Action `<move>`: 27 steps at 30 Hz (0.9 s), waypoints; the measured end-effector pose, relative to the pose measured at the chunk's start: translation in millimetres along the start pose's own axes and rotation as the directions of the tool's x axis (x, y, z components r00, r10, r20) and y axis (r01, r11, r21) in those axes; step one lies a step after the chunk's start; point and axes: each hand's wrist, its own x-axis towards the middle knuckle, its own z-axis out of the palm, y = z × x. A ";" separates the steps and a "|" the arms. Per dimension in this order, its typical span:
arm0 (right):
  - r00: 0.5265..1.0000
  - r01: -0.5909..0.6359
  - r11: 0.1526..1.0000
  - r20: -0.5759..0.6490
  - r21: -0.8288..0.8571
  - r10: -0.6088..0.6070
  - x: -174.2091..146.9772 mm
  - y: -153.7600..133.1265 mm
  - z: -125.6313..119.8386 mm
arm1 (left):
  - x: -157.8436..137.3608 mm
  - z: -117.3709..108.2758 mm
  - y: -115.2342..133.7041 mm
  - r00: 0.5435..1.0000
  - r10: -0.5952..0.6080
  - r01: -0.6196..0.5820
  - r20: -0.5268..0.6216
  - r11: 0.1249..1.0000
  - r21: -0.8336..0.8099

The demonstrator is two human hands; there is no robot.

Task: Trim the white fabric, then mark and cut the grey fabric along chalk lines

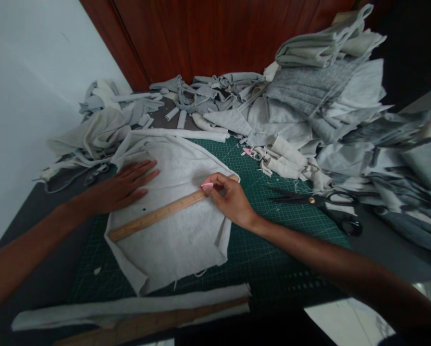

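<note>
A pale grey piece of fabric (179, 242) lies spread over a green cutting mat (265, 240). Across it, at a slant, runs a wooden ruler (157, 214). My left hand (130, 185) rests flat on the fabric above the ruler's left part, fingers stretched out. Between the thumb and fingers of my right hand (227, 197) is a small pink piece of tailor's chalk (207, 185), held at the ruler's upper edge. That hand covers part of the ruler's right end. A small dark spot shows on the fabric near my left hand.
Black scissors (312, 199) lie partly open on the mat's right side. Fabric scraps (201, 96) line the back, and a tall stack of folded cloth (309, 86) stands at right. Another wooden ruler (146, 324) and a fabric strip (136, 306) lie along the front edge.
</note>
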 end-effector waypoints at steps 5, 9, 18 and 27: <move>0.977 0.200 0.974 0.090 -0.103 -0.191 -6.3 -9.7 -7.5 | 4.9 -13.6 1.1 0.994 0.105 -0.103 -0.034 0.994 0.043; 0.893 0.384 0.908 0.319 -0.169 -0.318 -13.4 -8.7 -34.7 | 29.2 -16.9 56.1 0.967 0.204 -0.204 -0.156 0.979 0.014; 0.791 0.493 0.833 0.528 -0.250 -0.310 -28.7 -8.6 -59.2 | 82.0 10.8 110.6 0.885 0.304 -0.403 -0.352 0.879 -0.256; 0.927 0.276 0.924 0.325 -0.264 -0.185 -33.0 -9.5 -62.2 | 83.2 18.2 102.6 0.895 0.259 -0.398 -0.364 0.832 -0.386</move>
